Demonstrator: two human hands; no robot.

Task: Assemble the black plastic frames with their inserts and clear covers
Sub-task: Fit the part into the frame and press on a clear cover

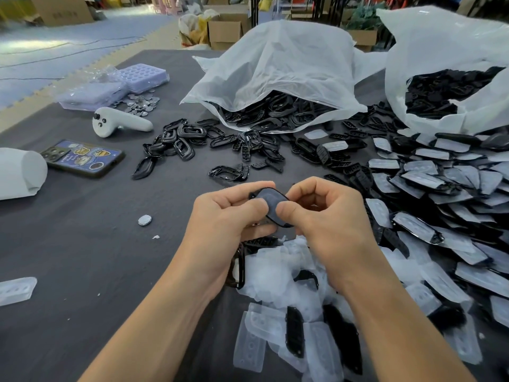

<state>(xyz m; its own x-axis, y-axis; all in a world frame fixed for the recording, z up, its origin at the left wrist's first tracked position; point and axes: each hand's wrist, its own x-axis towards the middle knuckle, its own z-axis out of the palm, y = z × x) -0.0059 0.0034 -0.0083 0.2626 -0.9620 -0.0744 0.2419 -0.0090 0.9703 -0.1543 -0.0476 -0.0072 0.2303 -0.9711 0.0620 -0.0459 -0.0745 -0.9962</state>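
Head view: left hand [228, 216] and right hand [327, 216] together pinched a single black frame [271, 202] above the table [82, 244]. Covered frames [429, 183] were heaped at right. Many bare frames [181, 139] and clear covers [275, 277] lay unassembled, so much work looked left.

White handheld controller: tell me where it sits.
Head view, left side of the dark table: the white handheld controller lies just beyond the black phone with the blue sticker case, near the pile of silver discs.

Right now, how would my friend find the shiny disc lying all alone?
Start at the dark mat, then find the left hand. Just left of it lies one small silver disc. The other discs sit heaped far off by the white controller.
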